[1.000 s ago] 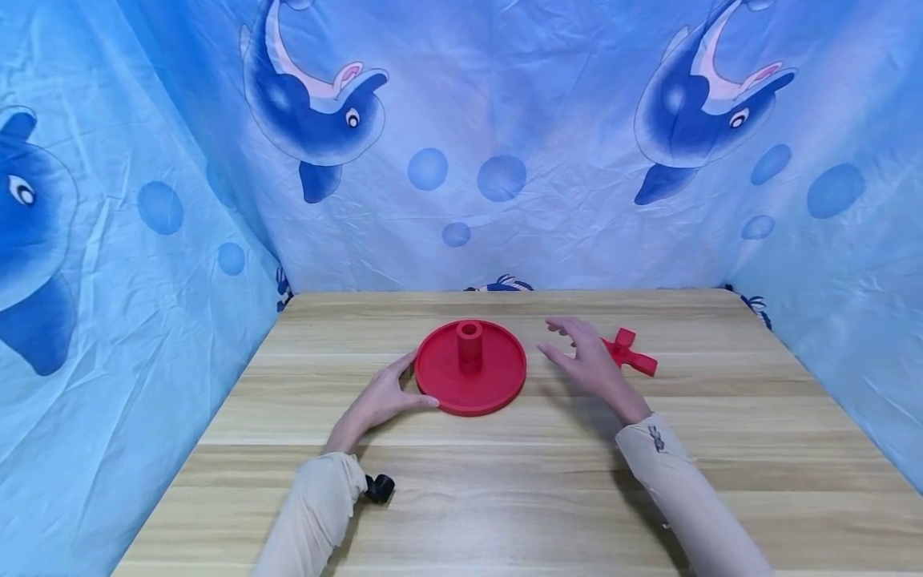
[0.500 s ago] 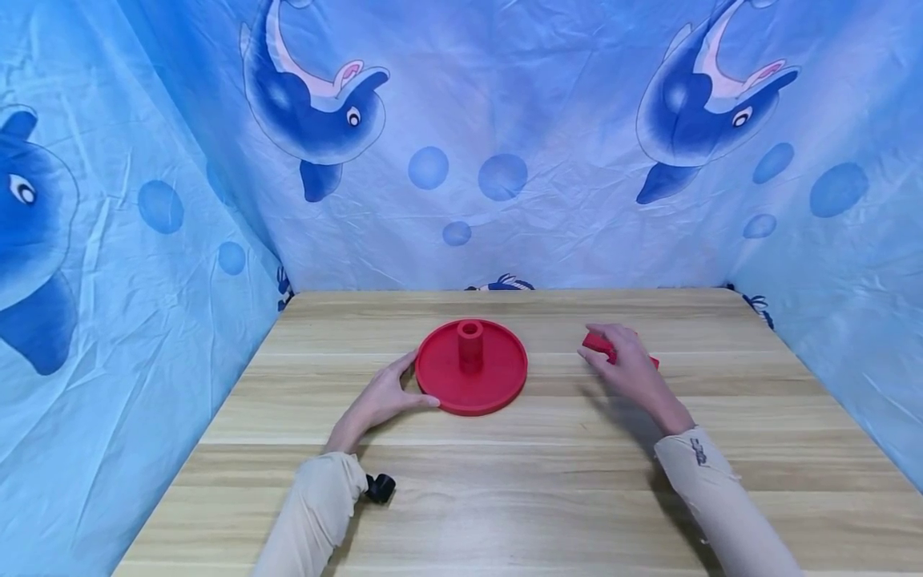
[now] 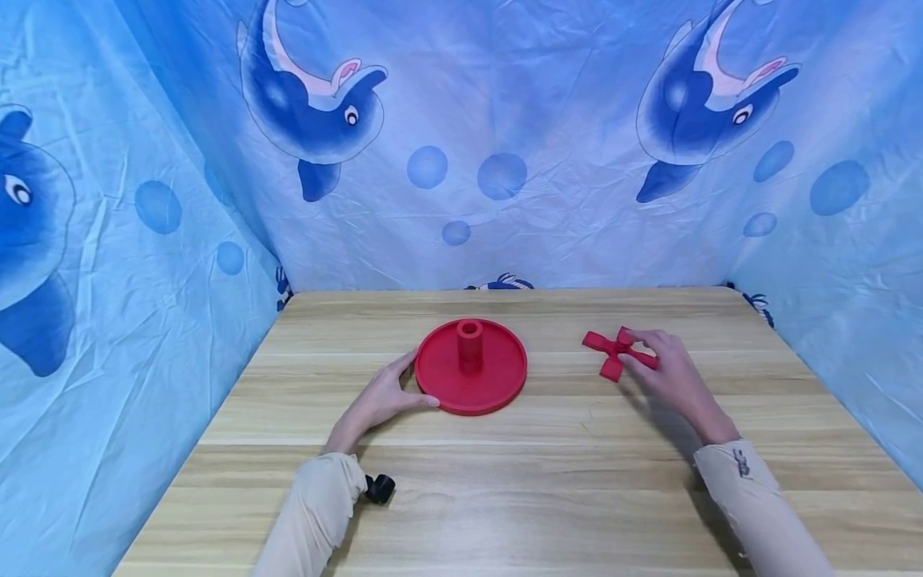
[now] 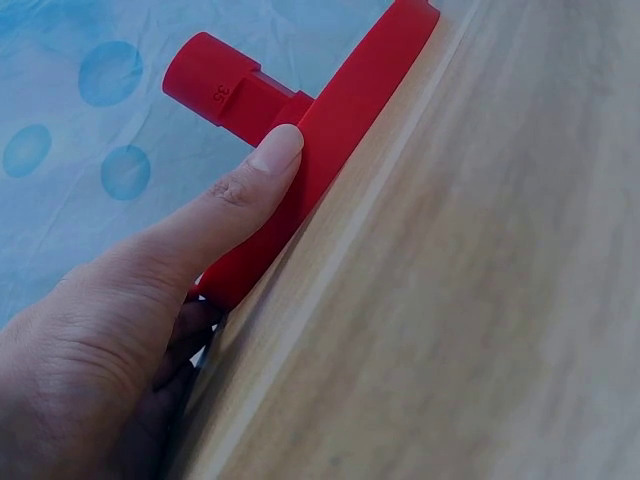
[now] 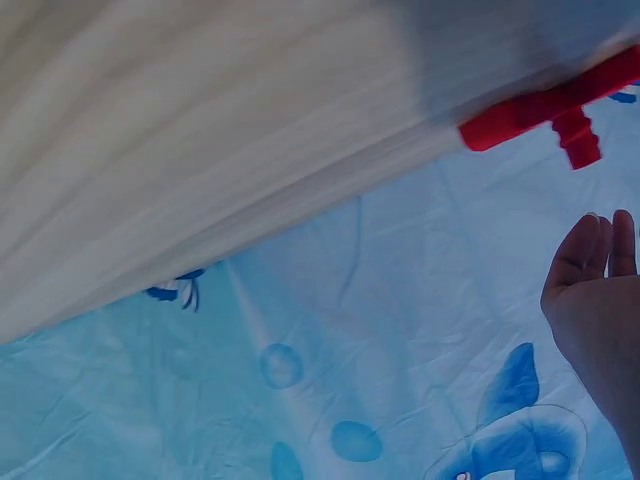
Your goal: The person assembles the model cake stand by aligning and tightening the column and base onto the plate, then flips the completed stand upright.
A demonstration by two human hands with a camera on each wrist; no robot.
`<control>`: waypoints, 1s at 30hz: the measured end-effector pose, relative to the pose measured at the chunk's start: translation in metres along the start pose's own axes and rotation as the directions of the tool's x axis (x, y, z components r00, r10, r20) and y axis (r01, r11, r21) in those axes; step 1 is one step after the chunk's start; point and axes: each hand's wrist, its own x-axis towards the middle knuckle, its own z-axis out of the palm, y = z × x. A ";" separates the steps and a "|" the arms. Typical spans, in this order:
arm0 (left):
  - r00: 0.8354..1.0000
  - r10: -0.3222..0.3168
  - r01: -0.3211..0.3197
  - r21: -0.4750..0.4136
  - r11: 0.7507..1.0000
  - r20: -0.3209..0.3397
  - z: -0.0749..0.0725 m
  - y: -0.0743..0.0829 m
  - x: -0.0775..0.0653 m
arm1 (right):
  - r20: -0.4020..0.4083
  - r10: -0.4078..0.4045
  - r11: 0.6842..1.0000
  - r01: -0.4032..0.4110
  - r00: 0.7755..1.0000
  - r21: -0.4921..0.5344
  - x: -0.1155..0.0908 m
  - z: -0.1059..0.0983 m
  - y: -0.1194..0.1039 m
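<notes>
A round red base (image 3: 450,388) with a raised rim and a hollow upright post lies flat on the table. My left hand (image 3: 382,397) holds its left edge. In the left wrist view, the thumb (image 4: 235,200) lies on the rim and the other fingers go behind the edge, partly hidden; the post (image 4: 215,80) bears the number 35. To the right lies a red cross-shaped piece (image 3: 611,369) with a short upright stub. My right hand (image 3: 674,373) hovers at its right side, fingers apart. The right wrist view shows a gap between that hand (image 5: 600,300) and the cross piece (image 5: 520,118).
The wooden table (image 3: 461,497) ends at a blue dolphin-print curtain (image 3: 461,120) at the back and sides. A small black device (image 3: 380,489) sits at the left cuff.
My right hand has moved right, over and past the red cross piece to its right side, uncovering its left arms. The left hand and the round base have stayed put.
</notes>
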 end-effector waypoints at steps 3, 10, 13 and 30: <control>1.000 0.002 -0.001 -0.010 1.000 0.005 0.000 -0.001 0.000 | 0.012 0.002 1.000 -0.002 1.000 -0.018 -0.004 -0.004 0.007; 1.000 0.014 -0.014 -0.015 1.000 0.001 0.000 -0.001 0.001 | 0.015 -0.001 0.998 0.002 1.000 -0.068 -0.012 -0.011 0.020; 1.000 0.013 -0.013 -0.010 1.000 0.003 0.000 0.000 0.001 | 0.025 0.022 0.995 -0.020 0.999 -0.095 -0.014 -0.012 0.024; 1.000 0.006 -0.006 0.004 1.000 0.006 -0.001 0.000 0.000 | 0.113 0.125 0.974 -0.100 0.986 -0.205 -0.015 -0.008 0.042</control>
